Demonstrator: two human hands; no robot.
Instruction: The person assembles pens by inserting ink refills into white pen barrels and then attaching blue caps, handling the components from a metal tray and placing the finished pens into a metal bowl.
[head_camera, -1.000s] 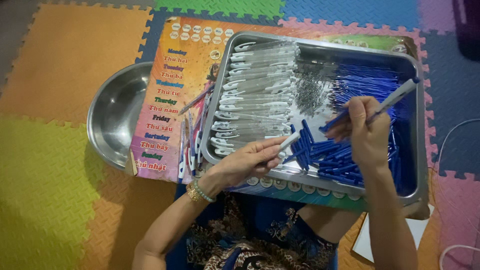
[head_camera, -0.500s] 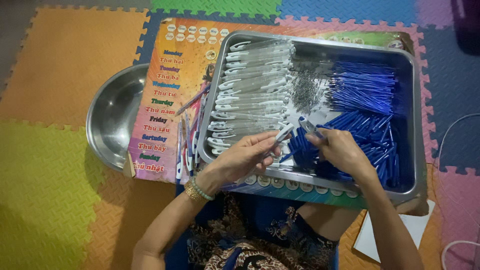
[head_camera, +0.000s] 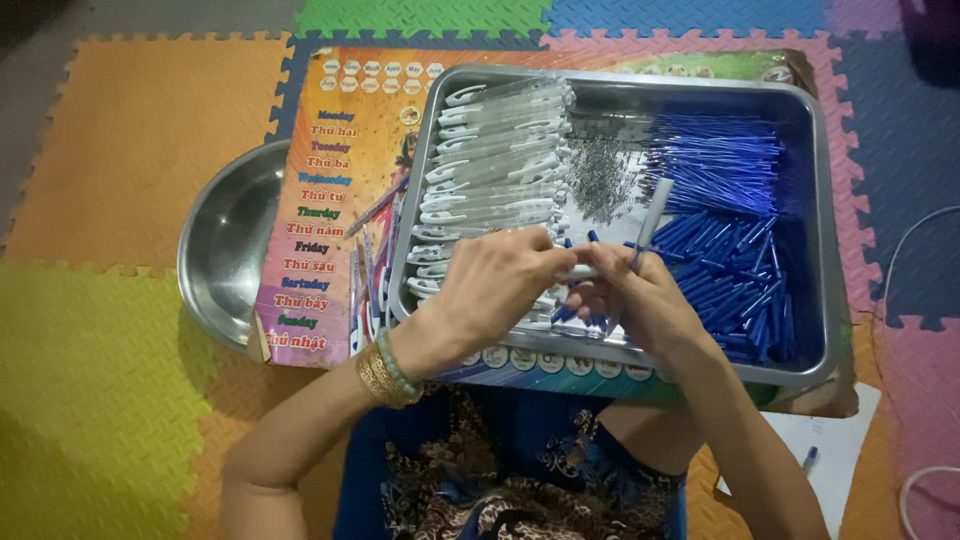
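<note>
A: What are the hands doing over the metal tray (head_camera: 820, 200)?

B: The left hand (head_camera: 500, 285) pinches a white pen barrel (head_camera: 578, 271) at the tray's near edge; the right hand (head_camera: 640, 300) grips a clear tube (head_camera: 652, 212) that slants up over the tray's middle.

A: So which step is it?

B: It looks like joining pen parts. Next, the tube probably needs lining up with the barrel's open end.

Both hands (head_camera: 575, 285) grip a pen barrel (head_camera: 652, 212) over the metal tray (head_camera: 815, 230).
</note>
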